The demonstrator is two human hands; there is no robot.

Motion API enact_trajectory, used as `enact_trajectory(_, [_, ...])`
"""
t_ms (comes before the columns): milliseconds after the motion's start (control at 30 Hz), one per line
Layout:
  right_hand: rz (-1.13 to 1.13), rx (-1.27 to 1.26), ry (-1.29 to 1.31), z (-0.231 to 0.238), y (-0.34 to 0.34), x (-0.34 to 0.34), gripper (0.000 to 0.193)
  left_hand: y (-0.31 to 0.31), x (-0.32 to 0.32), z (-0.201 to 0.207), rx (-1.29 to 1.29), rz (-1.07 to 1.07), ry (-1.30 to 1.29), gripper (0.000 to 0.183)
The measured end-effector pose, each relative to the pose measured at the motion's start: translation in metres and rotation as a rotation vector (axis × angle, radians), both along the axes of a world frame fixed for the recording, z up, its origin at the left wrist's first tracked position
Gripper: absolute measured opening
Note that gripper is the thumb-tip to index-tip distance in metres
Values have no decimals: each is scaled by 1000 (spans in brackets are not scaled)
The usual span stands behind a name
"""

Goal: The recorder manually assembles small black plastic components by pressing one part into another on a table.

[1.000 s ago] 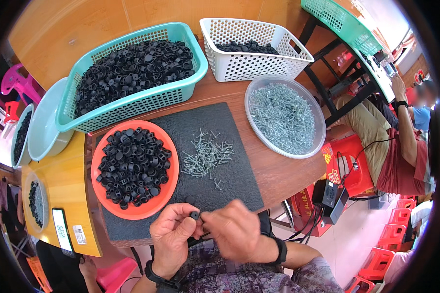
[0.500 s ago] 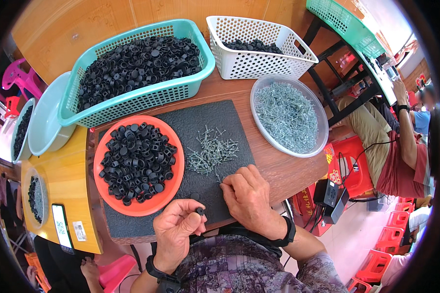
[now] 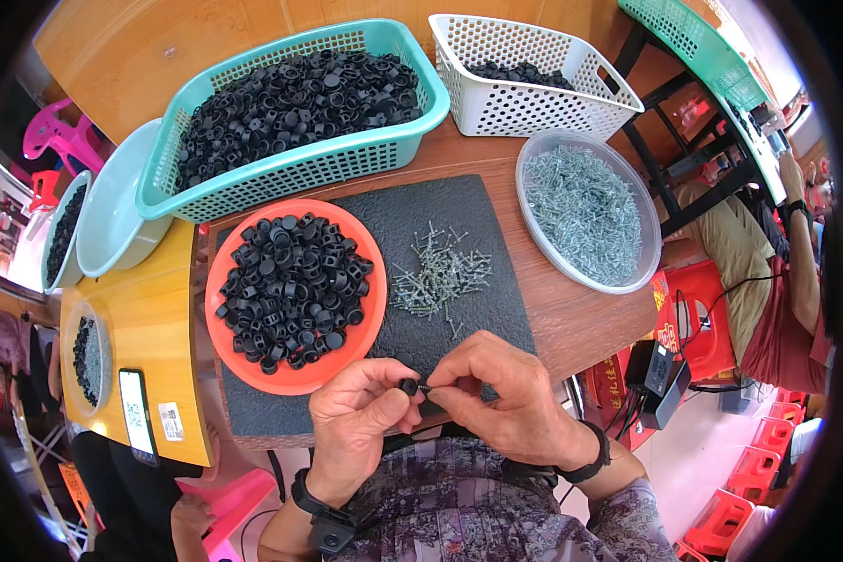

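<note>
Between the thumb and fingers of my left hand [image 3: 358, 414] is a small round black plastic cap [image 3: 407, 385]. My right hand [image 3: 510, 403] pinches a small screw [image 3: 424, 388], its end at the cap; how far it goes in is too small to tell. Both hands meet over the near edge of a black mat [image 3: 459, 201]. A loose pile of screws [image 3: 440, 272] lies on the mat just beyond my right hand. Left of it, a red-orange bowl [image 3: 378, 281] is heaped with similar black plastic parts [image 3: 295, 286].
Behind stand a teal basket [image 3: 290, 178] full of black parts and a white basket [image 3: 534, 114] with fewer. A clear tub [image 3: 651, 245] of screws sits at right. On the yellow table at left are a phone [image 3: 137, 412] and pale basins [image 3: 122, 229]. Another person [image 3: 787, 281] sits at right.
My right hand has come from the screw pile to my left hand, bringing a screw up to the black cap. The whole view has shifted slightly.
</note>
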State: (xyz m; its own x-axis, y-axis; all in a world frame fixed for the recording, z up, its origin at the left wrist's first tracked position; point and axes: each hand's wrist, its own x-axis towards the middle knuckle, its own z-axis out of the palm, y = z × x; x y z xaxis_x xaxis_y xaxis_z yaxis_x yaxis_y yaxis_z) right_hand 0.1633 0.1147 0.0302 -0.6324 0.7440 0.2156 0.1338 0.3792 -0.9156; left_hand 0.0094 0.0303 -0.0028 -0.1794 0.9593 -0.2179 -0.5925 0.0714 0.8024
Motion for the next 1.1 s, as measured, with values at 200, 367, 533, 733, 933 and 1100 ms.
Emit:
enact_trajectory(200, [14,-108,-28,4,-1,1,7,-1,3,3,1,23,119,27])
enact_trajectory(367, [32,-188,-21,6,-3,0,8,-3,2,4,39,46,356,24])
enact_trajectory(533, [-8,-186,-47,6,-7,0,8,-7,-1,7,75,28,423,22])
enact_trajectory(733, [31,-164,-34,6,-7,1,7,-7,-1,6,47,-5,378,21])
enact_trajectory(933, [12,-256,-44,6,-9,1,6,-7,1,4,45,7,329,23])
enact_trajectory(1100, [-1,-336,-21,6,-11,-1,6,-9,1,6,43,28,327,25])
